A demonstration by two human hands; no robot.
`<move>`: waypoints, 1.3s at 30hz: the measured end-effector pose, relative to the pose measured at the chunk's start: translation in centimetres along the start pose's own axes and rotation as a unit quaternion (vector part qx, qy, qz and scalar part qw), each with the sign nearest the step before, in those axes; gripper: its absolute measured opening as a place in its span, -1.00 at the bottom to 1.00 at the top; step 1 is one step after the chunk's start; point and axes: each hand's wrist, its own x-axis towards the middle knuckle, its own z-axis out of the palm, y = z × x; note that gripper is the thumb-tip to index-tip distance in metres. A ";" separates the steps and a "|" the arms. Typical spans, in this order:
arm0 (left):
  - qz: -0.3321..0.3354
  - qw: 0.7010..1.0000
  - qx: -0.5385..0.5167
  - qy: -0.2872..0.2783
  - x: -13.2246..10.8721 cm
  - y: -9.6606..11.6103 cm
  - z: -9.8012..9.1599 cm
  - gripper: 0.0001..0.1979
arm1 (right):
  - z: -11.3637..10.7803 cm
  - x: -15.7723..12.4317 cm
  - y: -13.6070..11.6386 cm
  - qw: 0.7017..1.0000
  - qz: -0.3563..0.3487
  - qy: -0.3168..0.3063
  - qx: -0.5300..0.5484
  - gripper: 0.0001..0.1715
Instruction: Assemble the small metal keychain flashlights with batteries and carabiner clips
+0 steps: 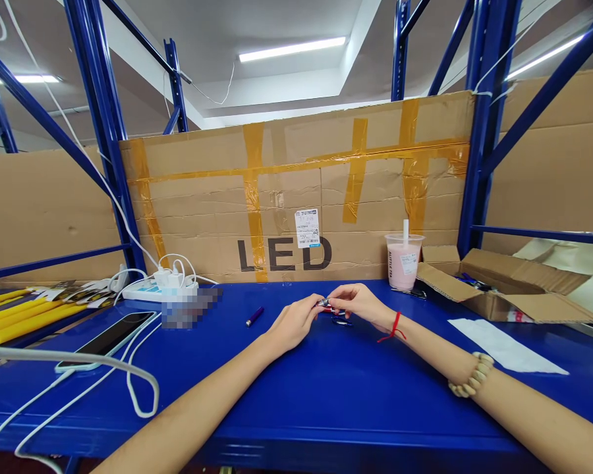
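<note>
Your hands meet mid-table: left hand (pixel 295 321) and right hand (pixel 356 305) both have fingertips pinched on a small silver part (pixel 323 302). A red piece (pixel 329 309) shows just beneath; can't tell if it's joined to it. Handling, my guess: light, stiff, smooth enough to slip or roll; take it by the ends, fingertips only, no hard squeeze.

Just below your right hand, a dark small piece (pixel 341 322) lies on the blue table (pixel 326 395). Left of your left hand, well apart from it: purple pen-like barrel (pixel 255 316), loose.

Further out right: plastic cup (pixel 404 260) with pink drink and straw, white sheet of paper (pixel 507 345), open cardboard box (pixel 499 289) with dark items in it. Left: smartphone (pixel 109 339) with white cable, power strip (pixel 145 290), yellow tubes (pixel 34 319).

Writing: "LED" in big black capitals on the taped cardboard panel (pixel 202 210) behind; white barcode label (pixel 307 228) above the "ED", print too small. Cup has sideways dark lettering plus a sticker, neither legible. No brand readable.
</note>
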 end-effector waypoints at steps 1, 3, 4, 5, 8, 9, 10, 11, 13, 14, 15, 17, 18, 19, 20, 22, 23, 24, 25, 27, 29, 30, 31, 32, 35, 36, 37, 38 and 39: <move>0.004 1.000 -0.001 -0.001 0.0 0.0 0.0 -0.74 | 0.0 0.0 0.0 1.000 0.001 -0.005 -0.006 -0.52; 0.016 1.000 -0.007 -0.006 -0.1 0.1 -0.1 -0.74 | -0.1 0.0 0.0 1.000 0.005 -0.016 -0.020 -0.54; 0.023 1.000 -0.010 -0.008 -0.2 0.1 0.0 -0.75 | -0.2 0.1 0.0 0.999 0.007 -0.020 -0.025 -0.54; 0.028 0.999 -0.014 -0.009 -0.3 0.0 0.0 -0.75 | -0.3 0.1 0.1 0.999 0.011 -0.024 -0.030 -0.55; 0.046 0.999 -0.023 -0.005 -0.4 0.1 0.3 -0.74 | -0.6 0.1 0.3 0.998 0.024 -0.044 -0.043 -0.56; 0.054 0.998 -0.025 -0.004 -0.5 0.1 0.4 -0.74 | -0.7 0.1 0.4 0.997 0.027 -0.054 -0.049 -0.57; 0.063 0.998 -0.025 -0.003 -0.5 0.1 0.6 -0.74 | -0.8 0.0 0.4 0.996 0.029 -0.063 -0.057 -0.58; 0.071 0.997 -0.025 -0.002 -0.5 0.2 0.7 -0.74 | -0.8 -0.1 0.5 0.995 0.030 -0.070 -0.066 -0.60; 0.079 0.997 -0.020 -0.002 -0.6 0.2 0.9 -0.74 | -0.8 -0.2 0.4 0.993 0.028 -0.076 -0.082 -0.63; 0.081 0.997 -0.015 -0.003 -0.6 0.2 1.0 -0.75 | -0.8 -0.3 0.4 0.992 0.025 -0.081 -0.090 -0.64; 0.082 0.997 -0.008 -0.005 -0.7 0.1 1.0 -0.75 | -0.8 -0.4 0.3 0.991 0.021 -0.088 -0.098 -0.65; 0.085 0.996 0.002 -0.009 -0.7 0.0 1.1 -0.76 | -0.6 -0.6 0.1 0.988 0.009 -0.104 -0.111 -0.66; 0.087 0.996 0.003 -0.007 -0.7 -0.1 1.1 -0.76 | -0.6 -0.7 -0.1 0.987 0.001 -0.110 -0.118 -0.66; 0.088 0.996 -0.001 -0.004 -0.7 -0.1 1.2 -0.75 | -0.5 -0.8 -0.2 0.986 -0.009 -0.113 -0.126 -0.66; 0.090 0.996 -0.009 0.001 -0.7 -0.2 1.2 -0.75 | -0.4 -0.9 -0.4 0.984 -0.022 -0.112 -0.136 -0.65; 0.094 0.995 -0.028 0.011 -0.7 -0.2 1.2 -0.73 | -0.3 -1.1 -0.8 0.978 -0.061 -0.104 -0.167 -0.65; 0.097 0.995 -0.033 0.015 -0.7 -0.3 1.3 -0.72 | -0.2 -1.1 -1.0 0.973 -0.084 -0.101 -0.188 -0.66; 0.101 0.994 -0.033 0.019 -0.7 -0.2 1.3 -0.72 | -0.1 -1.2 -1.2 0.967 -0.107 -0.100 -0.208 -0.66; 0.106 0.994 -0.030 0.022 -0.7 -0.2 1.2 -0.72 | 0.0 -1.3 -1.4 0.961 -0.125 -0.101 -0.224 -0.66; 0.116 0.993 -0.015 0.026 -0.8 -0.2 1.2 -0.72 | 0.1 -1.4 -1.4 0.956 -0.135 -0.105 -0.237 -0.64; 0.127 0.991 0.001 0.030 -0.8 -0.3 1.1 -0.72 | 0.3 -1.4 -1.3 0.963 -0.112 -0.113 -0.218 -0.62; 0.131 0.991 0.007 0.032 -0.7 -0.3 1.1 -0.72 | 0.4 -1.4 -1.2 0.968 -0.095 -0.117 -0.200 -0.60; 0.134 0.990 0.012 0.034 -0.7 -0.4 1.1 -0.72 | 0.5 -1.4 -1.0 0.973 -0.077 -0.121 -0.181 -0.58; 0.138 0.990 0.018 0.038 -0.7 -0.6 1.1 -0.71 | 0.6 -1.4 -0.8 0.977 -0.061 -0.125 -0.162 -0.56; 0.147 0.987 0.037 0.050 -0.6 -0.9 1.2 -0.71 | 0.7 -1.3 -0.6 0.984 -0.025 -0.129 -0.118 -0.48; 0.148 0.987 0.042 0.053 -0.6 -1.0 1.2 -0.71 | 0.8 -1.3 -0.7 0.986 -0.017 -0.129 -0.108 -0.45; 0.147 0.987 0.044 0.055 -0.5 -1.0 1.2 -0.70 | 0.9 -1.3 -0.8 0.986 -0.011 -0.130 -0.100 -0.43; 0.144 0.987 0.044 0.055 -0.5 -1.0 1.2 -0.70 | 0.9 -1.3 -0.9 0.987 -0.007 -0.130 -0.094 -0.41; 0.138 0.988 0.043 0.055 -0.5 -1.0 1.2 -0.69 | 1.0 -1.3 -1.1 0.988 -0.002 -0.128 -0.089 -0.40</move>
